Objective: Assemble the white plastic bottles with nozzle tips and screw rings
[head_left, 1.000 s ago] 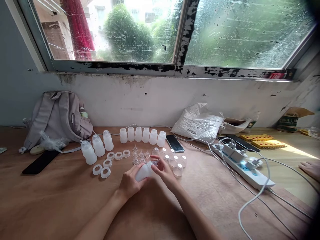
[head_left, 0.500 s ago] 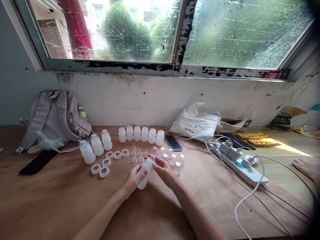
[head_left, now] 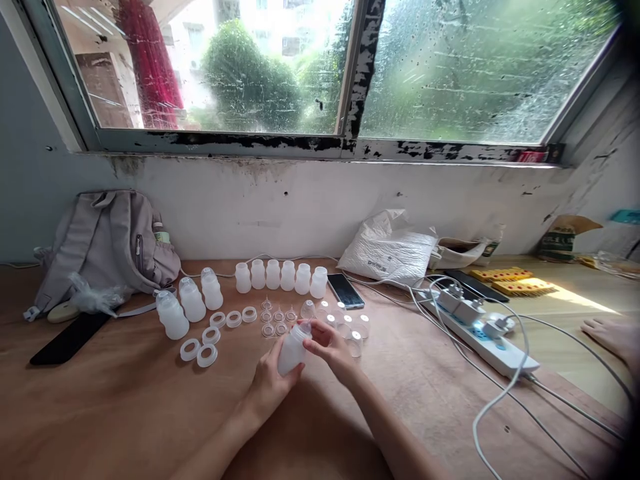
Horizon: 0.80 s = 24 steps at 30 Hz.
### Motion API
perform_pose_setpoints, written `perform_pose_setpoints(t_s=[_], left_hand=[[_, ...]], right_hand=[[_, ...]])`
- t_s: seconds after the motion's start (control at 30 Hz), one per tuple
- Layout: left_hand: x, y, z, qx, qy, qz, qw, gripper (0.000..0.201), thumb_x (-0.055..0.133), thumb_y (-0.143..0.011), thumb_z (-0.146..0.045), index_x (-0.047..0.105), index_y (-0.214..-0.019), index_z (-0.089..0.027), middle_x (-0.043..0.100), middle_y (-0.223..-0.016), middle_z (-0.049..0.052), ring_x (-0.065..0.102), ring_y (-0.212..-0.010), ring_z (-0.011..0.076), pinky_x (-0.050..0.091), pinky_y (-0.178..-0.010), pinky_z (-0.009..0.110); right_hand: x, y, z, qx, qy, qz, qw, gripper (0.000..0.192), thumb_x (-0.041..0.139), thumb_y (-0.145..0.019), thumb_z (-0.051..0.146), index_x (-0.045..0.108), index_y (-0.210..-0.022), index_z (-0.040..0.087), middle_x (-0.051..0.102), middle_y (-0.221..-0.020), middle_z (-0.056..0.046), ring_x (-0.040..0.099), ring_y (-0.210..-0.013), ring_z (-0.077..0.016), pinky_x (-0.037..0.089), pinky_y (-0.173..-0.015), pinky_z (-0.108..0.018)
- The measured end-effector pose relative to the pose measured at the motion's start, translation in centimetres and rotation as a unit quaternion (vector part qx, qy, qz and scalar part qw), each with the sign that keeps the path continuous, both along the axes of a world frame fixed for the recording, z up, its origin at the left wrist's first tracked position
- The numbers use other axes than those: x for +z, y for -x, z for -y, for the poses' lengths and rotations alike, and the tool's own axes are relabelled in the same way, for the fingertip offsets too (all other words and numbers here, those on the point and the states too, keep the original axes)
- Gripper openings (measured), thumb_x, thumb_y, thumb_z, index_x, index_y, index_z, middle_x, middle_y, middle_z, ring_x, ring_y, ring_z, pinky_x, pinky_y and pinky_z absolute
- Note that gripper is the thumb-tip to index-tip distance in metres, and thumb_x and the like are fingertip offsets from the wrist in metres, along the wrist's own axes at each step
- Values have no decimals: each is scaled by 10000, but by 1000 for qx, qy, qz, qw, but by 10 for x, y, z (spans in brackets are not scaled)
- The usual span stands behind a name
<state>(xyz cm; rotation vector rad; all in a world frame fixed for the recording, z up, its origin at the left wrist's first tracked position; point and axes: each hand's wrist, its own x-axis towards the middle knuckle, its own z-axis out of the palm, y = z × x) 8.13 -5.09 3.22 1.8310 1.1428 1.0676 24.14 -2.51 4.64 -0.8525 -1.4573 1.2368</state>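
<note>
A frosted baby bottle (head_left: 290,355) is held tilted above the table, its top leaning right. My left hand (head_left: 267,383) is wrapped round its body. At the bottle's neck, the fingers of my right hand (head_left: 333,350) are closed about the clear teat end; they partly hide the ring there. Just beyond lie several clear teats (head_left: 269,330), and white collar rings (head_left: 207,355) are spread to the left. Clear domed caps (head_left: 355,344) stand to the right of the hands. A row of open bottle bodies (head_left: 273,275) stands behind.
Three bottles with tops (head_left: 192,299) stand at left, near a grey backpack (head_left: 117,240) and a black phone-like slab (head_left: 70,339). Another phone (head_left: 345,291) lies behind the caps. A power strip (head_left: 493,343) with looping cables occupies the right. Another person's hand (head_left: 607,337) rests at far right.
Both hands have lifted and tilted the bottle further, its base rising towards my left palm. My left fingers now wrap beneath it. The view has shifted slightly.
</note>
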Motion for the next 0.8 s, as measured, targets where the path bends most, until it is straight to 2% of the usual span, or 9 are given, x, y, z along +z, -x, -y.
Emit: perform_pose_setpoints(t_s=[0.1, 0.17, 0.23, 0.33, 0.4, 0.5, 0.63, 0.7, 0.8], left_hand=[[-5, 4, -7, 36, -33, -26, 998, 463, 547, -720, -363, 447, -1141, -197, 544, -1078, 63, 508, -991, 209, 401, -843, 317], [-10, 7, -12, 48, -50, -44, 997, 459, 567, -697, -377, 482, -1112, -201, 531, -1046, 63, 515, -975, 212, 408, -844, 326], [-14, 8, -17, 52, -70, -59, 994, 449, 588, -673, -380, 517, -1081, -206, 518, -998, 59, 527, -931, 208, 422, -824, 325], [-17, 10, -19, 44, -76, -63, 994, 470, 597, -668, -369, 511, -1101, -208, 531, -961, 58, 538, -881, 196, 440, -788, 316], [-18, 11, -20, 44, -67, -60, 995, 503, 603, -664, -357, 482, -1131, -212, 551, -987, 62, 533, -901, 200, 436, -797, 321], [-18, 14, -21, 46, -47, -59, 996, 487, 595, -674, -353, 475, -1126, -218, 569, -1014, 65, 532, -920, 207, 430, -807, 333], [-16, 15, -22, 26, -43, -56, 997, 412, 564, -703, -350, 498, -1087, -216, 574, -1032, 66, 531, -938, 209, 420, -822, 334], [-15, 15, -22, 16, -48, -54, 997, 403, 562, -708, -345, 499, -1084, -215, 571, -1050, 65, 523, -965, 209, 413, -839, 330], [-16, 15, -23, 13, -54, -51, 997, 412, 562, -709, -342, 493, -1093, -209, 568, -1072, 72, 518, -987, 212, 409, -852, 331]], right_hand=[[14, -25, -5, -93, -70, 163, 980, 319, 592, -701, 405, 604, -952, 207, 625, -789, -43, 570, -702, -171, 439, -624, -287], [22, -47, -7, -217, -100, 258, 936, 289, 543, -720, 444, 630, -829, 191, 594, -725, -45, 532, -611, -151, 407, -554, -267], [27, -68, -7, -291, -80, 357, 884, 277, 548, -696, 458, 624, -727, 193, 585, -723, -49, 528, -647, -170, 397, -576, -276], [24, -92, -4, -270, -4, 436, 858, 243, 597, -630, 428, 608, -742, 214, 582, -738, -32, 536, -686, -185, 397, -577, -271], [20, -98, -2, -216, 31, 447, 867, 223, 626, -593, 367, 599, -746, 207, 565, -693, -14, 529, -637, -165, 397, -554, -256], [17, -94, -3, -165, 31, 405, 899, 213, 634, -590, 333, 588, -739, 188, 525, -598, 14, 495, -546, -129, 385, -509, -236], [19, -78, -10, -200, 13, 240, 950, 349, 565, -673, 464, 559, -857, 168, 494, -549, 25, 465, -472, -112, 371, -425, -225], [17, -70, -15, -211, 13, 170, 963, 377, 547, -687, 493, 545, -859, 158, 518, -584, 7, 485, -482, -115, 384, -408, -223], [9, -58, -19, -178, 16, 147, 973, 355, 584, -667, 483, 547, -807, 159, 579, -693, -30, 546, -563, -135, 422, -434, -223]])
